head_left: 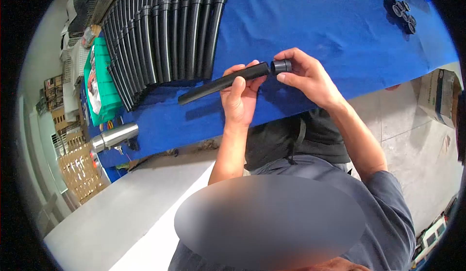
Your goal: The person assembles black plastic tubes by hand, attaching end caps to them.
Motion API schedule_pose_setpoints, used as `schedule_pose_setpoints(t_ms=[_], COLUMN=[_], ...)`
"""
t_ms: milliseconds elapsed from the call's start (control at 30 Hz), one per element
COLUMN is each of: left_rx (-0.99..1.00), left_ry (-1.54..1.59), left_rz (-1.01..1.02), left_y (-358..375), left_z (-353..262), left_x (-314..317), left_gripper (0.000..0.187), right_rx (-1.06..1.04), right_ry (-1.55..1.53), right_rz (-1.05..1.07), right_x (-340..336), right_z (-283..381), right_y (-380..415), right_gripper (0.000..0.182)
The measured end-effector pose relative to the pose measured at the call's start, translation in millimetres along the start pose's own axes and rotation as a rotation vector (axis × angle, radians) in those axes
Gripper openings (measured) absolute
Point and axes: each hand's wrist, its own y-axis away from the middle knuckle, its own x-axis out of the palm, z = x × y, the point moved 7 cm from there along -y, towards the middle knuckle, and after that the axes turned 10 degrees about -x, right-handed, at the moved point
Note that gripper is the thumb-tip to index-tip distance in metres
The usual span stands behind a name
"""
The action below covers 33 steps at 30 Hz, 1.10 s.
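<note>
A black tube (208, 89) is gripped near its right end by my left hand (240, 98), thumb on top and fingers behind. It slants above the blue cloth, its left end lower. My right hand (310, 79) pinches a short black ring-shaped cap (281, 66) between thumb and fingers. The cap's opening faces the right end of the tube, with a small gap between the two.
Rows of black tubes (167, 38) with caps lie at the upper left of the blue cloth (301, 18). Several small black caps (405, 15) sit at the upper right. A green bag (103, 82) and a steel bottle (115, 137) are at the left.
</note>
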Motion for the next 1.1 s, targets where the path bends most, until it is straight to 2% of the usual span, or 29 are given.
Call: schedule_pose_setpoints(t_ms=[333, 567, 767, 867, 933, 1000, 1033, 1100], left_rx=[-0.060, -0.135, -0.138, -0.147, -0.116, -0.059, -0.035, -0.034], left_ry=[-0.039, 0.497, 0.600, 0.521, 0.323, 0.080, 0.040, -0.003], left_rz=[-0.021, 0.090, 0.124, 0.086, 0.029, -0.011, -0.023, -0.011], left_y=[0.1, 23.0, 39.8, 35.7, 28.9, 21.0, 17.9, 14.3], left_z=[0.6, 4.8, -1.9, 2.6, 4.4, 4.2, 5.4, 9.5], left_x=[8.5, -5.9, -1.6, -5.7, -3.0, 7.4, 15.0, 17.2], left_gripper=[0.032, 0.036, 0.038, 0.038, 0.035, 0.034, 0.033, 0.032], right_rx=[0.015, 0.006, -0.031, -0.018, -0.023, -0.072, -0.126, -0.109], right_ry=[0.005, -0.086, -0.069, -0.095, -0.105, -0.017, 0.129, 0.087], right_rz=[0.028, -0.046, -0.002, -0.004, -0.013, 0.028, 0.047, 0.009], right_x=[3.1, -6.2, -1.5, -0.4, 3.6, 6.0, 4.5, 2.2], right_z=[5.2, -2.7, -2.3, 0.6, 2.2, -2.6, 0.7, 3.5], right_y=[10.4, 13.5, 14.7, 16.7, 19.0, 23.5, 23.4, 23.6], right_gripper=[0.038, 0.039, 0.039, 0.039, 0.040, 0.040, 0.040, 0.039])
